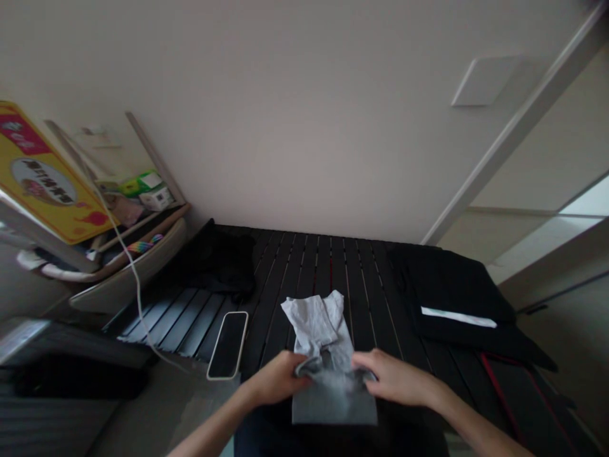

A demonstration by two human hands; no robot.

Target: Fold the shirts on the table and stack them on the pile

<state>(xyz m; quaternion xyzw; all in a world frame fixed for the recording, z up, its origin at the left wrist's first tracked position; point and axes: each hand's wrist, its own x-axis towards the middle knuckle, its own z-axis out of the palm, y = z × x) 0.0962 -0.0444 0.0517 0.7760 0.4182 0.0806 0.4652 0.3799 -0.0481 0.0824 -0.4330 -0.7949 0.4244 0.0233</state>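
Garment, grey (318, 325), small and part-folded, is laid on the black slatted table (304, 266) at its near edge, right in front of the person. Its long axis is run near-to-far: the wide, flat end is set closest to the person, and the narrower, rumpled end is pointed away toward the wall, leaning slightly left. It is held at about mid-length from both sides. The left hand (278, 379) is closed on a bunched fold at the left edge; the right hand (392, 379) is pinched onto the right edge, fingers curled over the cloth. Neither hand is placed nearer than the other; the cloth is spanned between them. A phone (228, 344) is laid face-up just left of the garment, not touching. A black garment with a white stripe (457, 285) is spread well to the right, and dark cloth (219, 260) is heaped at far left.
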